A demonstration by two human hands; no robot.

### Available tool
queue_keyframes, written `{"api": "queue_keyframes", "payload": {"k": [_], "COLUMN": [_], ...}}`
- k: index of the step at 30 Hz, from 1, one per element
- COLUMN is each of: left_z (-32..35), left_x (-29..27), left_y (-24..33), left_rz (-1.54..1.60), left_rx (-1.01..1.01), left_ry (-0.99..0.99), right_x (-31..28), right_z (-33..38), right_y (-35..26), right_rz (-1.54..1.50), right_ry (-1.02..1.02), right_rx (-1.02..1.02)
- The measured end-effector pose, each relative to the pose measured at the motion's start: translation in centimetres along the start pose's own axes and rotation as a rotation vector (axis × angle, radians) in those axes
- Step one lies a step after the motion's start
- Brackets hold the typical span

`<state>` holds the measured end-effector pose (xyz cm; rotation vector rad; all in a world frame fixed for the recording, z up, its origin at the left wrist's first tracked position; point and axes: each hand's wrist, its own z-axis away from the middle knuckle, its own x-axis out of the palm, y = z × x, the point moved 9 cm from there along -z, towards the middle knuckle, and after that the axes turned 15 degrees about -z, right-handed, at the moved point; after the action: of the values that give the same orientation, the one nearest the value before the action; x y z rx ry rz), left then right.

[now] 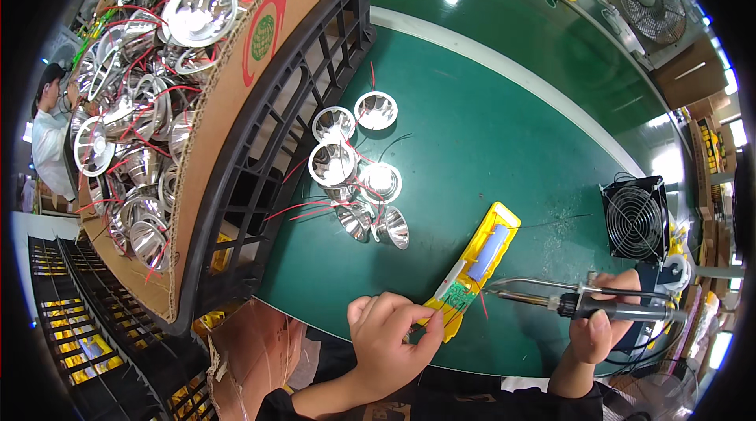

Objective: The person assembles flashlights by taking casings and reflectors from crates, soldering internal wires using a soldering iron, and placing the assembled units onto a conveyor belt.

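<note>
A long yellow plastic housing (496, 216) lies slanted on the green bench near its front edge. Inside it sit a blue cylindrical battery cell (489, 252) and a small green circuit board (458, 295). My left hand (392, 336) is closed in a pinch at the housing's near end, by thin wires at the board; the fingers hide what they grip. My right hand (602, 330) is wrapped round a soldering iron (622, 311) with a metal feed tube beside it. The iron's tip points left, close to the board's right edge; whether it touches cannot be told.
Several silver reflector cups (332, 163) with red and black wires lie left of the housing. A cardboard box (236, 98) heaped with more stands on a black plastic crate (276, 118) at left. A small black fan (635, 218) stands at right. Behind is a green surface (504, 11).
</note>
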<state>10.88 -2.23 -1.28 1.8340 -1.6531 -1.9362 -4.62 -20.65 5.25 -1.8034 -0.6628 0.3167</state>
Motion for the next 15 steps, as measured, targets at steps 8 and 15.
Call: {"api": "queue_keyframes", "payload": {"k": [8,15], "left_z": [1.0,1.8], "left_x": [-0.7,-0.5], "left_y": [1.4,2.1], "left_rz": [-0.116,-0.229], "left_rx": [0.145,0.192], "left_ry": [0.004,-0.001], "right_x": [-5.3,-5.3], "right_z": [5.8,11.1], "right_y": [-0.9,2.5], "right_rz": [-0.124,-0.188], "right_ry": [0.199,0.406], "right_rx": [-0.11,0.046]}}
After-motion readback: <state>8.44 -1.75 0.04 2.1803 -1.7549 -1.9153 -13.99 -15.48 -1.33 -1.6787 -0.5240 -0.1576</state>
